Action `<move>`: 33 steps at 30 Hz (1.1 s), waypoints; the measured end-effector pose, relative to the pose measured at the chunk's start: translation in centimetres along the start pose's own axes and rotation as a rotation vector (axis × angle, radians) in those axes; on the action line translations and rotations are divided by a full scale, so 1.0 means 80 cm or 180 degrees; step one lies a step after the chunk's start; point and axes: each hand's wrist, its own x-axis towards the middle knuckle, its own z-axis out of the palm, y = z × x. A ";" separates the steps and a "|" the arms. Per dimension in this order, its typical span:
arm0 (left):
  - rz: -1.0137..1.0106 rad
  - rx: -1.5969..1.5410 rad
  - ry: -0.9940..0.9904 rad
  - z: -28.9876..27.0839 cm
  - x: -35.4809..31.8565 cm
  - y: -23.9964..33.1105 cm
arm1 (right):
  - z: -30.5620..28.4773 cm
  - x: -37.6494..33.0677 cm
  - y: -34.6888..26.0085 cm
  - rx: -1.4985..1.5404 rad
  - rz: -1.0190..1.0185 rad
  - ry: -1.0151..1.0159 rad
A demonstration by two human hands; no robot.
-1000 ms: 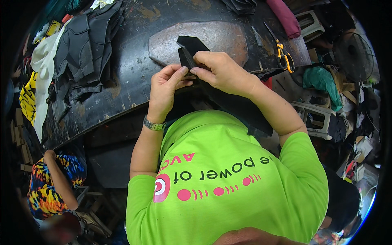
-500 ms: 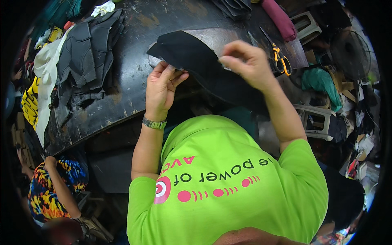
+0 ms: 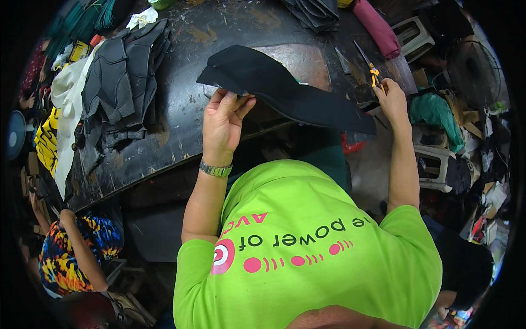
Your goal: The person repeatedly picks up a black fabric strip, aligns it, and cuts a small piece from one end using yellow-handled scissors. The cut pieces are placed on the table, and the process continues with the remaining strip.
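My left hand (image 3: 226, 118) pinches the near edge of a curved piece of black fabric (image 3: 285, 88) between thumb and fingers. This piece arches over the table's front edge, its right end hanging toward my lap. At the right side of the table, my right hand (image 3: 392, 101) is closed on the orange-and-black handles of a pair of scissors (image 3: 373, 75). The scissors' blades point away from me over the tabletop. My fingers partly cover the handles.
A dark worn table (image 3: 181, 109) bears a stack of black cut pieces (image 3: 123, 77) at left and more black pieces (image 3: 312, 13) at the far side. A maroon roll (image 3: 375, 27) lies far right. A co-worker in a patterned garment (image 3: 71, 257) sits at lower left.
My right hand has left the black fabric and moved right onto the scissors. My left hand keeps its hold, and the fabric's right end now droops more freely.
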 end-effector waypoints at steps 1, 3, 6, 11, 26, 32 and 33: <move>0.0026 0.0003 0.0043 -0.001 -0.001 0.001 | -0.002 -0.002 0.001 -0.0039 0.0056 -0.0002; 0.0066 0.0028 0.0122 -0.003 -0.004 0.004 | -0.006 -0.007 0.004 -0.0037 0.0151 -0.0083; 0.0098 0.0033 0.0123 -0.005 -0.006 0.005 | -0.007 -0.007 0.009 -0.0259 0.0386 -0.0292; 0.0024 0.0008 -0.0061 -0.001 -0.007 0.002 | -0.031 -0.002 -0.001 0.0392 0.0517 -0.0793; 0.0156 0.0049 -0.0428 0.031 -0.011 -0.003 | 0.018 -0.126 -0.139 0.4492 -0.0043 -0.4857; 0.0151 0.0076 -0.0353 0.029 -0.014 -0.005 | 0.048 -0.126 -0.132 0.5180 0.0032 -0.4755; 0.0143 0.0088 -0.0388 0.028 -0.014 -0.005 | 0.050 -0.125 -0.132 0.5253 0.0019 -0.4797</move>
